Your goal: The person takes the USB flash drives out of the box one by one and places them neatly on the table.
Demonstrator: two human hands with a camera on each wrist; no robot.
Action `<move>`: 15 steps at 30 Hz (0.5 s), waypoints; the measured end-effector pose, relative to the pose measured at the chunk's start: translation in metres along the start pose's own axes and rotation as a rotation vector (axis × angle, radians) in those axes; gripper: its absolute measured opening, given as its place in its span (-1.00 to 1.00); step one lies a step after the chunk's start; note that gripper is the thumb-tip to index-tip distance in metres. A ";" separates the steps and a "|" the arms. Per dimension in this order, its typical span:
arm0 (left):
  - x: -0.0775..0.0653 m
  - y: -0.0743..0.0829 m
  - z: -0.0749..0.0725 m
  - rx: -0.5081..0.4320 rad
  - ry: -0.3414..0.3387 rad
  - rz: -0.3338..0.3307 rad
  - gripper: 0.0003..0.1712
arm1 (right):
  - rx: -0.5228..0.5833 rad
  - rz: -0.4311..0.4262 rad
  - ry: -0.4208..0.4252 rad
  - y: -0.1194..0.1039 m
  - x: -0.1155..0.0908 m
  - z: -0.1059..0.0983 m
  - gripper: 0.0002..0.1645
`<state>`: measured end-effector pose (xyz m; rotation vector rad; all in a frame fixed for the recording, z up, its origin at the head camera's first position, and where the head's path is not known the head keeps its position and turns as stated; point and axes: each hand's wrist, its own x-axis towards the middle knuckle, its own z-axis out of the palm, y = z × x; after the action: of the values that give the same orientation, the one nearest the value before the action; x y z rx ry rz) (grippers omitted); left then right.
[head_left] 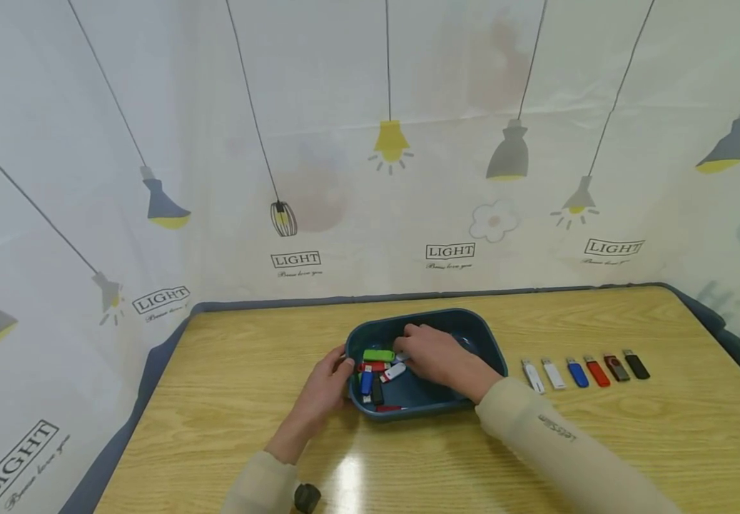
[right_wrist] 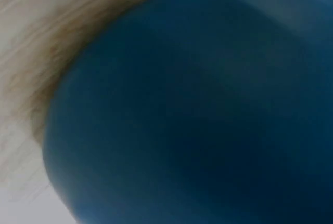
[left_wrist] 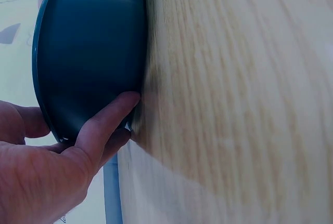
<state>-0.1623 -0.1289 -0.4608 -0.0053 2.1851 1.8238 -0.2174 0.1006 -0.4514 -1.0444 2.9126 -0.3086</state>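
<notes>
A dark blue plastic tub [head_left: 424, 409] sits on the wooden table. My left hand [head_left: 325, 385] grips its left end, thumb at the rim and fingers along the outer wall, as the left wrist view shows. Inside the tub, my right hand [head_left: 437, 353] reaches down with curled fingers and pinches a whitish USB stick [head_left: 401, 356], mostly hidden by the fingers. Around it in the left half lie a green USB stick [head_left: 378, 355], a white and red one [head_left: 393, 372], a blue one [head_left: 367, 380], a black one [head_left: 377, 390] and red ones.
Right of the tub, several USB sticks stand in a row: two white, a blue one [head_left: 578, 373], a red one [head_left: 597, 371], a dark red-brown one [head_left: 616, 368] and a black one [head_left: 636, 364]. A printed curtain [head_left: 370, 214] hangs behind the table's far edge. The tub's wall fills most of the right wrist view.
</notes>
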 end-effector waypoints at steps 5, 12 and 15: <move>0.001 -0.001 0.000 0.005 0.002 -0.003 -0.41 | 0.013 0.011 -0.007 0.000 0.002 0.001 -0.79; 0.002 -0.002 0.000 0.011 0.007 -0.004 -0.41 | 0.035 0.027 -0.018 0.001 0.006 0.006 -0.78; 0.001 -0.003 0.000 0.020 0.013 -0.004 -0.41 | 0.032 0.043 -0.033 0.001 0.007 0.007 -0.77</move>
<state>-0.1630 -0.1296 -0.4635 -0.0172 2.2105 1.8047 -0.2228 0.0956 -0.4578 -0.9724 2.8869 -0.3316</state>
